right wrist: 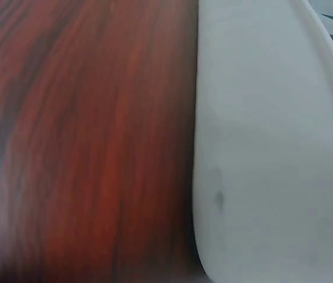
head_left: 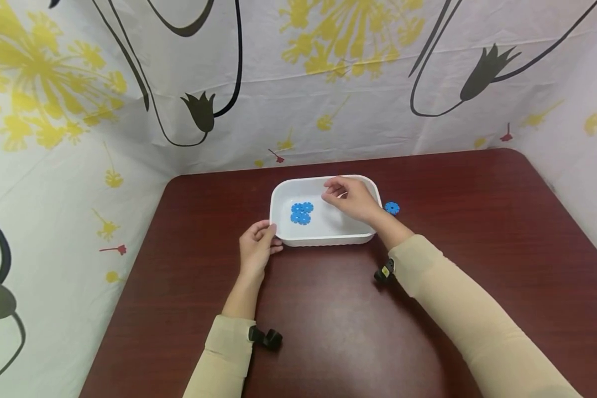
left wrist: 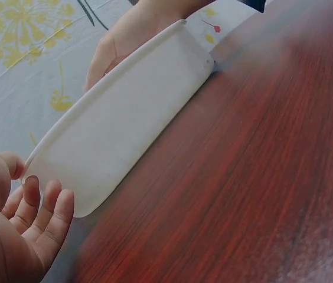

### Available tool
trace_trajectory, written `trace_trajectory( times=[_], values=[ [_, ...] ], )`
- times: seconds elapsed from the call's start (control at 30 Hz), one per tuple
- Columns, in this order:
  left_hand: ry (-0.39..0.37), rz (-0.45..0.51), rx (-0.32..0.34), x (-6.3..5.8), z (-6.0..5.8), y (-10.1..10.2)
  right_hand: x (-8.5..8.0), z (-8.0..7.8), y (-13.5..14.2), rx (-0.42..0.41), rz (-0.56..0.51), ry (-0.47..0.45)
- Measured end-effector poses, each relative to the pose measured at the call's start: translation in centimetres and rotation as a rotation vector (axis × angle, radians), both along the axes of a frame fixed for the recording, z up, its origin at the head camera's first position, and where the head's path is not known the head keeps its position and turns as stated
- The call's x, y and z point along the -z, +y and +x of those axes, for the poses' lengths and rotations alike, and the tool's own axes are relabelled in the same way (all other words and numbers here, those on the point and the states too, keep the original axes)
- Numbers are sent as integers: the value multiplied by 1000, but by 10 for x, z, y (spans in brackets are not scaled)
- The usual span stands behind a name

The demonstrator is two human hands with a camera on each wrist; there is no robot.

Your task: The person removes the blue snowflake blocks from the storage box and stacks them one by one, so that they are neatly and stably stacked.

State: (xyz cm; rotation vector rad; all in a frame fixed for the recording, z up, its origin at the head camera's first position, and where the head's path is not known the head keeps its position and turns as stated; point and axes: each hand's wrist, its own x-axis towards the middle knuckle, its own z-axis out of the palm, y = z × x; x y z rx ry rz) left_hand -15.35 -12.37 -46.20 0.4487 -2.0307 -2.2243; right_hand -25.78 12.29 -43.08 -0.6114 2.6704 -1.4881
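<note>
Tray, white rectangular plastic [head_left: 328,239]; left hand [head_left: 256,249] pinches its near-left corner. Right hand [head_left: 352,200] above tray, fingers bent; can't tell whether holding anything. Four blue notched plastic discs [head_left: 302,214] inside tray's left; another blue disc [head_left: 388,209] just outside right. I'd brace tray, work low, clear its rim.

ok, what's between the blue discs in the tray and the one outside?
Head view, going from the clustered discs to the lone disc: a bare stretch of the white tray, the right hand, then the tray's right rim.
</note>
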Motion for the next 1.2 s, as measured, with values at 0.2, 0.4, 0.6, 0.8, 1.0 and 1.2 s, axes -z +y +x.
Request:
trace_trajectory(
  times=[0.2, 0.4, 0.6, 0.8, 1.0, 1.2],
  values=[
    [10, -8, -12, -1, -1, 1, 2, -1, -17, -30, 5, -57],
    [13, -9, -16, -1, -2, 0, 6, 0, -22, -128, 122, -136],
    [13, -14, -17, -1, -2, 1, 6, 2, -19, -237, 218, -173],
    [12, -7, -16, -1, -1, 2, 10, 7, -22, -443, 361, -45],
    [-3, -18, -9, 0, 1, 2, 15, 10, -19, -379, 398, 39],
    [-13, -33, -1, 0, 2, 1, 15, 10, -12, -267, 339, 8]
  ],
)
